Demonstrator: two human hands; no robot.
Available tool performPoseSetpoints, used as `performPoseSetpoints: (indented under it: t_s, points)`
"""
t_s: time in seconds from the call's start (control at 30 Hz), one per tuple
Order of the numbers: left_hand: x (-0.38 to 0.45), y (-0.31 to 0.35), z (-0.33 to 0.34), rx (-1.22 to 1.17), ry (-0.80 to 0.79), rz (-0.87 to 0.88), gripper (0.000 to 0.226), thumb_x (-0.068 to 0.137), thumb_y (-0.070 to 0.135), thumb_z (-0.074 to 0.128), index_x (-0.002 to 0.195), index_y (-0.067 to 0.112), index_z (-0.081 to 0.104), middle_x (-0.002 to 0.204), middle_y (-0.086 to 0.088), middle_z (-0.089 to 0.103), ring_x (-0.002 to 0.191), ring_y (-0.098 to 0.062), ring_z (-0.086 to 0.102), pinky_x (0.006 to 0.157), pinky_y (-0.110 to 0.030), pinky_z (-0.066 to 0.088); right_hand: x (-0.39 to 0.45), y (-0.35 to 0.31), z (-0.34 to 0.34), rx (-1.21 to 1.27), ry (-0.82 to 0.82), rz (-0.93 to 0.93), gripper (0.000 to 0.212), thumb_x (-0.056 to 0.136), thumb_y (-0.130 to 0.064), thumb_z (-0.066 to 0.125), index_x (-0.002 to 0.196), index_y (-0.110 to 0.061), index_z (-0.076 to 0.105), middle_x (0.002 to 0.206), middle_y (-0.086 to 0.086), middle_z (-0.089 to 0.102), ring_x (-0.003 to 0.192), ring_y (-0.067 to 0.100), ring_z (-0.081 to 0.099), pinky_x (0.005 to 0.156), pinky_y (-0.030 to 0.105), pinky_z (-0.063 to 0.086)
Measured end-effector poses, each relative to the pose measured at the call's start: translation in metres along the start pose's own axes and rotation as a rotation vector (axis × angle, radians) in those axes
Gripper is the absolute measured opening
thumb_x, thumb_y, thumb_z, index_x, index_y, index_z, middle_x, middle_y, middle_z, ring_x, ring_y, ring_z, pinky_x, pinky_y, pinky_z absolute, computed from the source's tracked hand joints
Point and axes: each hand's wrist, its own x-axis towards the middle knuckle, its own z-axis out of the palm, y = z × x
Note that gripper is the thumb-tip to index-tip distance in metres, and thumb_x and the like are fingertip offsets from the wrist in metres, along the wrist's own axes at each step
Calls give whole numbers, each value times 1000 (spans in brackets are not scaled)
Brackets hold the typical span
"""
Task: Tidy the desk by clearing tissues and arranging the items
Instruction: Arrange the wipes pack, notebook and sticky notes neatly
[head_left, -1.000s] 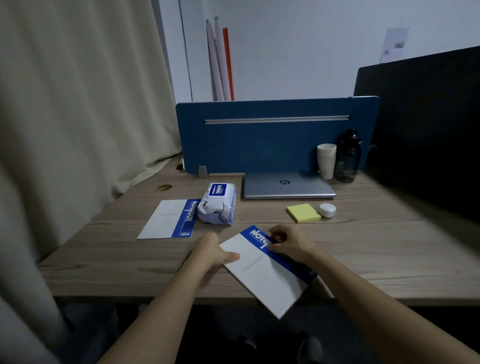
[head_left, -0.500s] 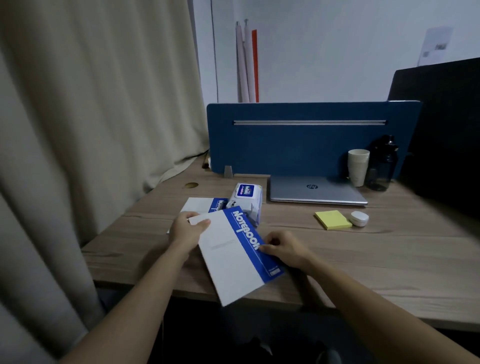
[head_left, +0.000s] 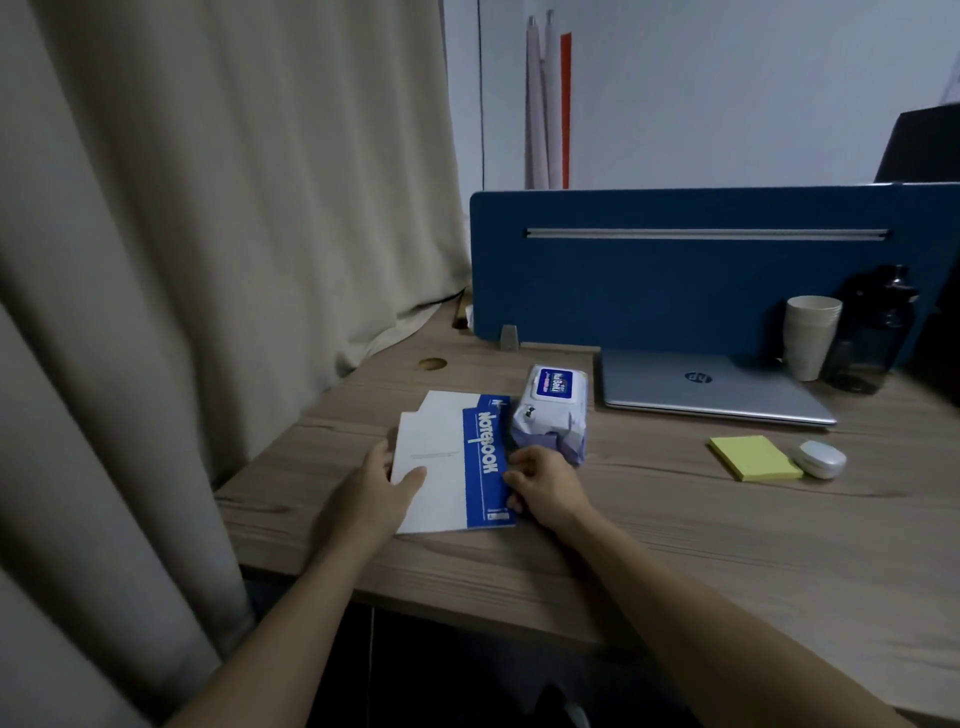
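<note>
Both hands are down on the near-left part of the wooden desk (head_left: 675, 519), gripping a white notebook with a blue spine band (head_left: 452, 467). The left hand (head_left: 382, 480) holds its left edge, thumb lying across the white cover. The right hand (head_left: 540, 483) pinches the blue band's right edge with curled fingers. This notebook lies on top of a second white-and-blue notebook (head_left: 457, 402), whose far corner and blue strip peek out behind it.

Just to the right, touching the blue band's far end, sits a white pack of wet wipes with a blue label (head_left: 553, 410), its near end crumpled close to the right hand. Behind it, a closed silver laptop (head_left: 711, 389) lies against the blue desk divider (head_left: 701, 275). Further right stand a stack of pale paper cups (head_left: 810, 338) and a dark bottle (head_left: 878, 332). A yellow sticky-note pad (head_left: 753, 457) lies near the front, touching a small white oval case (head_left: 821, 460).
</note>
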Motion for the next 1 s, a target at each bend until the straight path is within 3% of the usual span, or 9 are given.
performPoseSetpoints:
  t_s: [0.1,0.2,0.3,0.43,0.57,0.7,0.83,0.93,1.0]
  points:
    - [8,-1,-4,59,-104,76,79,66,73,66,134,43,40,127,10,63,105,-17,62,88,-43,53,4,1,1,93,23,46,14,94,-7,53,106,-9,61,73,3,72,56,9,69,54,22,55]
    - [15,0,-4,215,-195,117,114,49,78,71,147,48,19,145,8,49,126,-23,49,100,-48,45,0,3,-2,57,149,-3,18,89,-5,49,95,-9,66,71,5,72,60,15,68,61,32,58]
    - [17,-3,-1,342,-243,150,129,45,82,69,152,41,10,158,8,28,139,-24,32,108,-50,35,-3,6,-9,-11,362,-64,12,85,-5,51,92,-8,61,87,4,67,80,20,60,70,31,45]
    - [22,-11,0,352,-215,201,124,43,84,68,150,45,18,158,15,26,139,-20,30,108,-47,35,4,13,-25,-16,528,-98,12,82,-6,60,90,-5,51,96,12,56,90,29,51,74,35,40]
    - [30,-17,5,301,-120,242,109,48,84,66,144,44,32,152,14,37,131,-18,41,103,-46,42,15,25,-44,-163,640,-23,48,76,-24,76,111,-7,49,118,15,45,109,31,43,90,40,38]
    - [40,-18,13,299,-64,268,81,69,74,64,139,41,42,146,11,45,127,-17,45,97,-43,47,26,34,-56,-143,471,-145,77,74,-24,80,139,-23,39,138,12,34,122,26,40,101,31,33]
    - [48,-15,20,402,-43,288,64,83,69,55,138,38,49,149,8,44,130,-22,41,99,-43,43,37,38,-58,-195,324,-274,73,80,-18,75,143,-28,40,147,7,26,129,21,41,105,25,34]
    - [55,-13,25,439,-43,285,63,83,73,48,136,39,50,148,9,44,129,-21,40,96,-42,43,44,42,-60,-199,319,-300,71,79,-19,75,141,-29,42,147,5,28,126,19,44,105,33,41]
    - [59,-10,26,474,-63,298,75,76,83,43,137,41,48,148,11,43,129,-20,40,97,-43,44,50,44,-61,-201,333,-309,70,79,-19,75,140,-29,42,145,4,31,124,18,46,103,34,43]
